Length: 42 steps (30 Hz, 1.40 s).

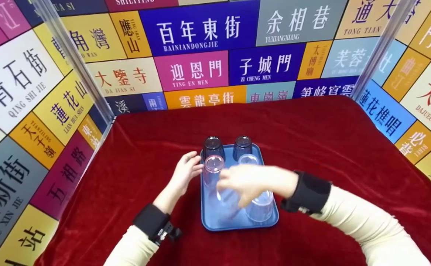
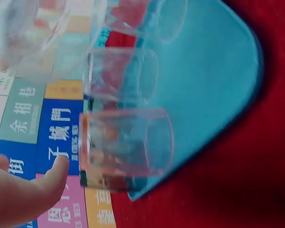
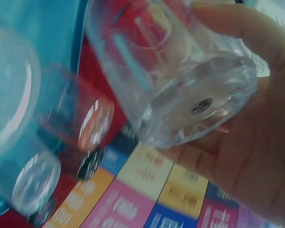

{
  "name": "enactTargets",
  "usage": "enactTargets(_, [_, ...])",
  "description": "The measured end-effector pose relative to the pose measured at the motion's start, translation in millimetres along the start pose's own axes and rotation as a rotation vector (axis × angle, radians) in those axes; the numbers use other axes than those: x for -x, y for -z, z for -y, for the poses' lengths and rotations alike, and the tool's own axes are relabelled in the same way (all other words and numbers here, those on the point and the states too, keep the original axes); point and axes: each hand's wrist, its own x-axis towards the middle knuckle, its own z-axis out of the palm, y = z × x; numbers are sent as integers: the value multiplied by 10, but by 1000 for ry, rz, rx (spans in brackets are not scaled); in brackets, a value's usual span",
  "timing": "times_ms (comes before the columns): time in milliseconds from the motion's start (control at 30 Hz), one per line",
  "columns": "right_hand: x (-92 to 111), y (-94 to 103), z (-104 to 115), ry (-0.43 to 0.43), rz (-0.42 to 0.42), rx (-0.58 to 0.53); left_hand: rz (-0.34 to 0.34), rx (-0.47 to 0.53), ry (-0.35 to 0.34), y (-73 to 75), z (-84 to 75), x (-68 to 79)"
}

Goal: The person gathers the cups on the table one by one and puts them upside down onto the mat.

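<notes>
A clear cup (image 3: 175, 95) is gripped in my right hand (image 1: 252, 181), its thick base facing the camera in the right wrist view. The right hand is over the front half of the blue tray (image 1: 219, 222), blurred in the head view. Just left of the tray is my left hand (image 1: 185, 171), fingers loosely extended and holding nothing, beside a pink-tinted cup (image 1: 214, 166). Two dark cups (image 1: 214, 146) (image 1: 242, 146) stand at the tray's back. A clear cup (image 1: 248, 159) sits behind the right hand, and another clear cup (image 1: 261, 212) at the front right corner.
Red velvet cloth (image 1: 145, 140) covers the table under the tray. Panels with colourful Chinese place-name signs (image 1: 200, 27) enclose the back and both sides, with clear upright posts (image 1: 78, 62) at the corners.
</notes>
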Motion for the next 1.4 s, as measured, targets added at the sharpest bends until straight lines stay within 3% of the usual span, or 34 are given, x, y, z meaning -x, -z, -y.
enactTargets(133, [-153,-108,211,7,129,241,-4,-205,-135,113,50,-60])
enactTargets(267, [-306,-219,291,-55,271,355,6,-458,-252,217,101,-98])
enactTargets(400, [-383,-328,281,-114,383,383,34,-683,-272,275,163,-101])
enactTargets(500, [-399,-393,252,-149,431,371,55,-775,-245,292,205,-94])
enactTargets(833, [-414,-570,256,-194,490,400,112,-951,-245,283,275,-78])
enactTargets(1000, [-443,-581,237,-186,501,446,111,-965,-258,266,261,-95])
enactTargets(1233, [-475,-599,197,-177,483,324,116,-954,-256,287,329,-105])
enactTargets(1400, [-461,-613,205,-167,467,314,117,-933,-260,318,365,-70])
